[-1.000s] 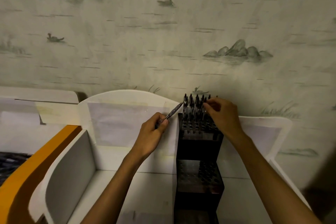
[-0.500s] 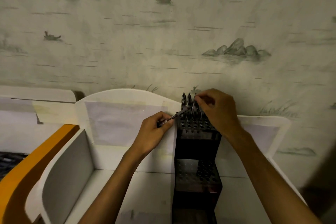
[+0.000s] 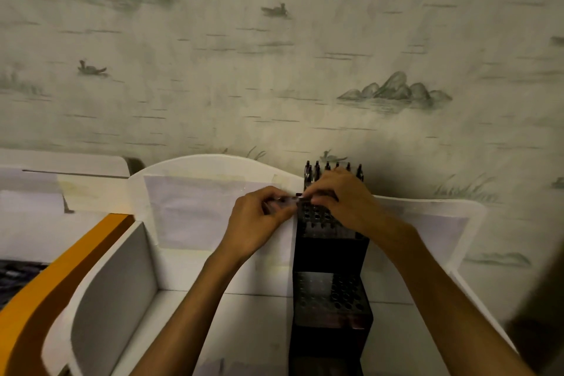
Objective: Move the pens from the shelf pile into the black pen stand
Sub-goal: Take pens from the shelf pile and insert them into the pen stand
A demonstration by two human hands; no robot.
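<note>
Several pens (image 3: 316,168) fill the stand's (image 3: 331,246) top tier; both hands (image 3: 259,223) (image 3: 345,201) seemingly pinch another.

A tall stepped black plastic pen stand (image 3: 331,256), its tiers dotted with a grid of round holes, is showing dark against a white curved-edged shelf unit (image 3: 195,223). Behind them, pale grey-green wallpaper (image 3: 274,85) is showing a printed pattern of misty mountains, small ducks and short water dashes. At the left, an orange curved band (image 3: 61,278) is glowing beside the white.
</note>
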